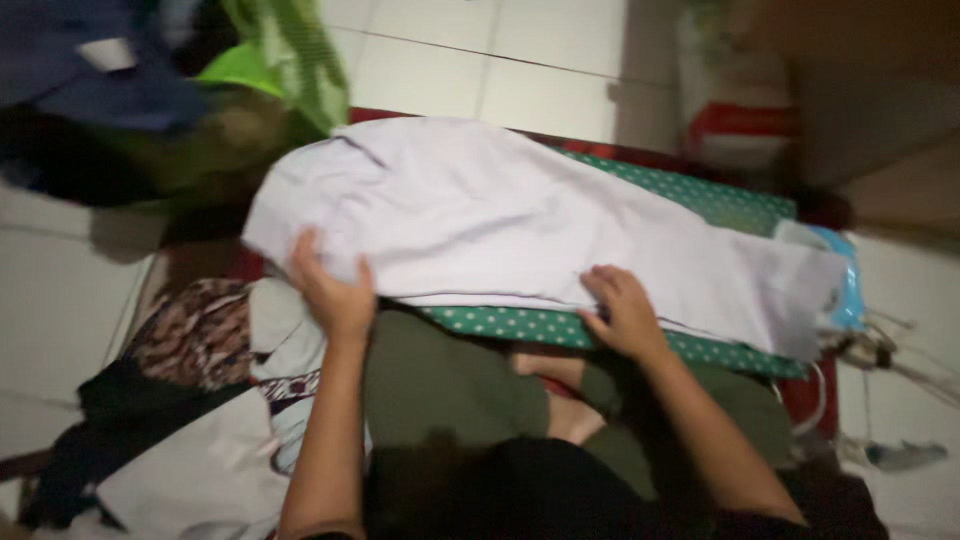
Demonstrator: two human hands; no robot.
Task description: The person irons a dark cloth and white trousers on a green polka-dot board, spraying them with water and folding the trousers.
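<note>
while the white garment (520, 225) lies spread across a green dotted board (700, 195), 2 hands rest on its near edge. the left hand (335, 290) grips the cloth's left end, fingers curled over the hem. the right hand (625, 315) presses flat near the middle, fingers together. a pile of patterned clothes (200, 335) sits on the tiled floor (60, 310) at left.

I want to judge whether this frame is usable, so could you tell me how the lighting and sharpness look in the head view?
Head view: dim and soft overall; the white cloth is the brightest area, the left hand and right hand on it are slightly smeared, the clothes pile and lower edge sink into shadow, the upper left corner is motion-blurred.
</note>
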